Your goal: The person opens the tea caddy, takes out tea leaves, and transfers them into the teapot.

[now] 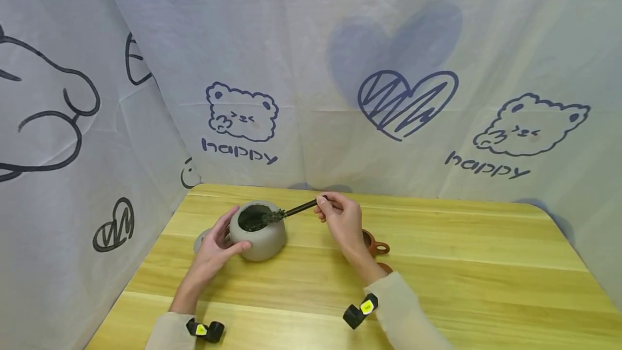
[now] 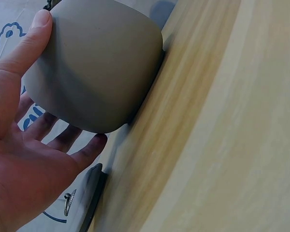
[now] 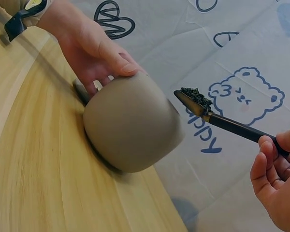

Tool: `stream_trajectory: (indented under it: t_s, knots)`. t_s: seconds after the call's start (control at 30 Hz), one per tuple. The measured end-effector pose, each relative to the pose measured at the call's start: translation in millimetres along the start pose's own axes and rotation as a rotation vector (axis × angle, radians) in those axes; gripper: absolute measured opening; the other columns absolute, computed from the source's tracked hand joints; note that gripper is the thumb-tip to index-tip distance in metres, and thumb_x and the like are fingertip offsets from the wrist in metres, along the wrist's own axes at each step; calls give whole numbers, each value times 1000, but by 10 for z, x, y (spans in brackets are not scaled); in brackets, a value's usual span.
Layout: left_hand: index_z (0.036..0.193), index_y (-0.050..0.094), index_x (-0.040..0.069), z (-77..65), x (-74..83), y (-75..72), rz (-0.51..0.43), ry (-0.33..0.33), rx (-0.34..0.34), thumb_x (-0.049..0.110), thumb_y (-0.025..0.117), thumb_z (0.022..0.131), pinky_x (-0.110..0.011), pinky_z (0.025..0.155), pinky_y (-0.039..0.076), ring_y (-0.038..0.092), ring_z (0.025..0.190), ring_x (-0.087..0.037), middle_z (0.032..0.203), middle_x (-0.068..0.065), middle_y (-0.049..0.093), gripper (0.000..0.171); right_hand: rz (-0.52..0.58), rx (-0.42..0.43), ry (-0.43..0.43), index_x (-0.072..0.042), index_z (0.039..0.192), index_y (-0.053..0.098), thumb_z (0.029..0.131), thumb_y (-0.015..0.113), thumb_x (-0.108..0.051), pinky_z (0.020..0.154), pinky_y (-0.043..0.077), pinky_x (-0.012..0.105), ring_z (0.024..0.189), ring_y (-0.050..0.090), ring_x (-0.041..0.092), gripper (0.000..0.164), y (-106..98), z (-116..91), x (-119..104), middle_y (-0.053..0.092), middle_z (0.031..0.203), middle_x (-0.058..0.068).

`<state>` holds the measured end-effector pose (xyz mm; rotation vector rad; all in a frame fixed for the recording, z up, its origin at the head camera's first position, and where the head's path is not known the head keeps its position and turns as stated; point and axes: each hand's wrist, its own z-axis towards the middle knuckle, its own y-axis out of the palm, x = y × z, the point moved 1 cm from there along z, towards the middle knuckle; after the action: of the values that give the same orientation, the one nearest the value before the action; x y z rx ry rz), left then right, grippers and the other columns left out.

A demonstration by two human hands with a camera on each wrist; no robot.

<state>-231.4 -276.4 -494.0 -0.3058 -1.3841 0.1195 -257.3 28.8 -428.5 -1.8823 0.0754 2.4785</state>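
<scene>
A round grey jar (image 1: pixel 262 246) sits on the table with its mouth uncovered and dark leaves inside. My left hand (image 1: pixel 214 253) holds it from the left, thumb on the near side and fingers around the far side. My right hand (image 1: pixel 344 223) pinches the dark handle of a tea scoop (image 1: pixel 302 208). Dark dried tea leaves (image 3: pixel 195 98) are heaped on the scoop's blade, which is over the jar's right rim. Left of the jar lies a grey lid (image 2: pixel 89 193) with a metal ring, partly hidden by my left hand in the head view.
A reddish-brown cup (image 1: pixel 381 248) with a handle stands beyond my right forearm, mostly covered by it. Another reddish-brown piece (image 1: pixel 385 267) shows just below. The wooden table (image 1: pixel 486 263) meets printed cloth walls (image 1: pixel 311 139) at the back and left.
</scene>
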Motion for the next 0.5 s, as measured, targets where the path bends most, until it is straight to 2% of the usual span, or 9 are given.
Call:
stream_trajectory:
  t_s: [0.13, 0.5]
  knots:
    - [163, 28, 18, 2, 11, 6, 2, -1, -4, 9, 78, 93, -49, 117, 31, 24, 153, -31, 167, -9, 27, 87, -7, 10, -7, 7, 105, 73, 101, 66, -10, 64, 59, 27, 67, 66, 12, 18, -95, -28, -7, 73, 84, 20]
    - [163, 28, 19, -2, 20, 7, 18, -11, 0, 10, 78, 93, -47, 117, 33, 25, 152, -30, 167, -9, 27, 87, -19, 1, -12, 3, 104, 74, 102, 66, -10, 64, 59, 29, 68, 66, 16, 16, -310, -106, -34, 72, 85, 22]
